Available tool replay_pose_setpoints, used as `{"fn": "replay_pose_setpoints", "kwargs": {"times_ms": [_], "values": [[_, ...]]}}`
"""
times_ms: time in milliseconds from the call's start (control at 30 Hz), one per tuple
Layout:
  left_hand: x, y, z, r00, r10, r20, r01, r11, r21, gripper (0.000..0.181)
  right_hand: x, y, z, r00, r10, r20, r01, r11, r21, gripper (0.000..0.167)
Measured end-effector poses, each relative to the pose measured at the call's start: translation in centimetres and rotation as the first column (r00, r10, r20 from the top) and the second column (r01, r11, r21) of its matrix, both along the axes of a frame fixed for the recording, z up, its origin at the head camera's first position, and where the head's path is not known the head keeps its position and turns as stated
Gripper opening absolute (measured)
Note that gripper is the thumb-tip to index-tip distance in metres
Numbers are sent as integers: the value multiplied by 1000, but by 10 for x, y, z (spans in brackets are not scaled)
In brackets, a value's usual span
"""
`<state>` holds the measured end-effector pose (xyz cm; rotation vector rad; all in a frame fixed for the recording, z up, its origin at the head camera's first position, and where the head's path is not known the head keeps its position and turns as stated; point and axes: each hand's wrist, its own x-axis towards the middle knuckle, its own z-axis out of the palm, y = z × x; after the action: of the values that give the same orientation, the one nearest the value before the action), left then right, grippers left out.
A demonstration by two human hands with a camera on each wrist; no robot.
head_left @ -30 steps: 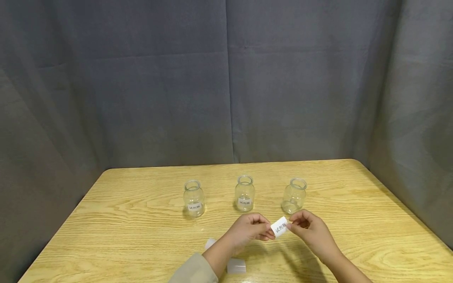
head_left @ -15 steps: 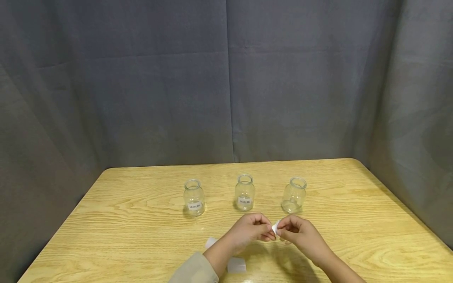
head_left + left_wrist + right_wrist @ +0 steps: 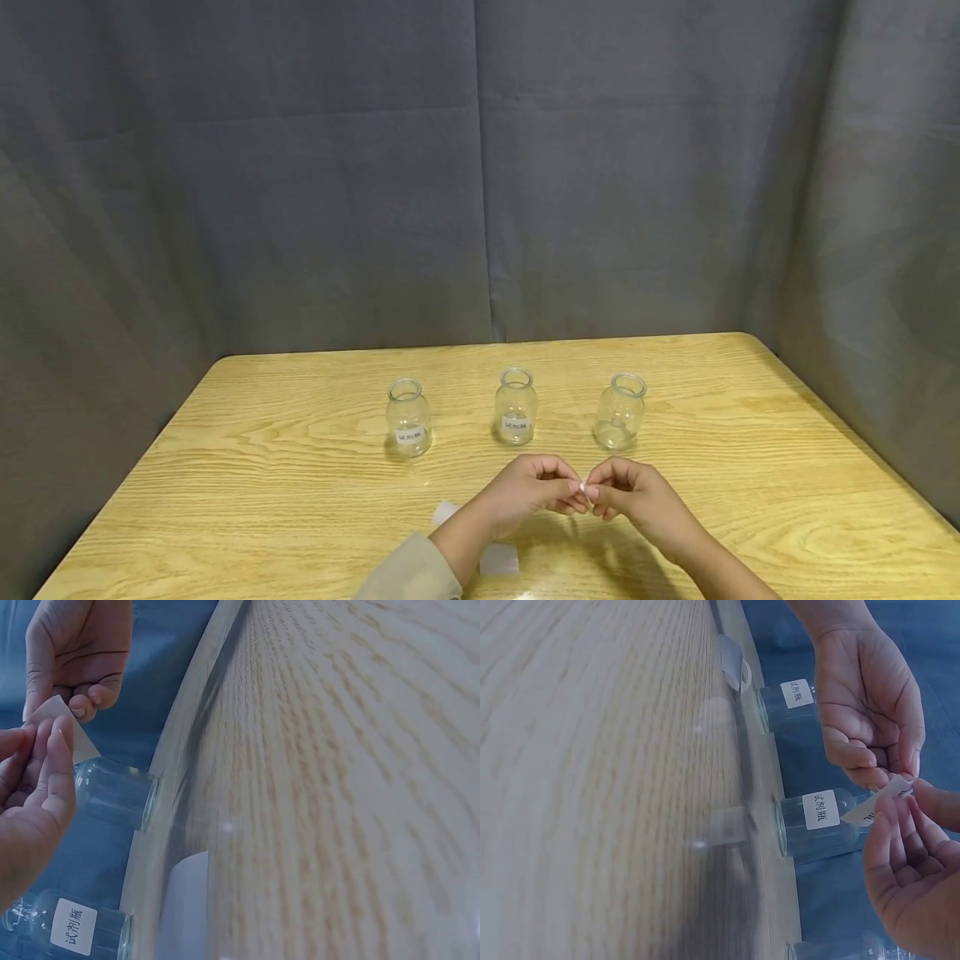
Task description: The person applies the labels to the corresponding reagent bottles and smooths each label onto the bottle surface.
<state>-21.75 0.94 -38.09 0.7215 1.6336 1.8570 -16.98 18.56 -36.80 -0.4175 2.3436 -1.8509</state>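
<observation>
Between my two hands, in front of the glass jars, is a small white printed label [image 3: 866, 811]. In the head view it is nearly edge-on. My left hand [image 3: 525, 493] pinches it with thumb and fingers. My right hand [image 3: 637, 502] pinches it from the other side, the fingertips of both hands close together. The left jar [image 3: 408, 417] and the middle jar [image 3: 517, 400] each bear a white label with dark characters. On the right jar [image 3: 620, 412], just beyond my right hand, no label shows. All three stand upright without lids.
Two pale pieces of paper [image 3: 499, 559] lie on the wooden table [image 3: 262, 483] by my left forearm, one of them partly hidden behind it. Grey cloth [image 3: 360, 183] hangs behind and along both sides of the table.
My right hand has moved left, up against the left fingertips. The label, whose printed face showed a second ago, has been turned or bent until nearly edge-on. The jars stay put.
</observation>
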Motion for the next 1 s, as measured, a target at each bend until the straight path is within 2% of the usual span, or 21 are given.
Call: {"fn": "replay_pose_setpoints", "kwargs": {"times_ms": [400, 633, 733, 867, 1000], "values": [[0, -1, 0, 1000, -6, -6, 6, 1000, -5, 22, 1, -2, 0, 1000, 18, 22, -17, 1000, -12, 26], [0, -1, 0, 1000, 9, -27, -10, 999, -35, 21, 0, -3, 0, 998, 46, 35, -46, 999, -10, 22], [0, -2, -1, 999, 15, -35, -16, 999, -39, 20, -1, -2, -1, 999, 34, 30, -34, 999, -1, 20], [1, -1, -2, 1000, 16, -27, -17, 1000, -27, 20, -2, -2, -2, 1000, 2, 20, -2, 1000, -30, 23], [1, 1, -6, 999, 36, -3, -36, 999, -16, 20, -3, -2, -4, 1000, 15, 16, -13, 997, -81, 26]]}}
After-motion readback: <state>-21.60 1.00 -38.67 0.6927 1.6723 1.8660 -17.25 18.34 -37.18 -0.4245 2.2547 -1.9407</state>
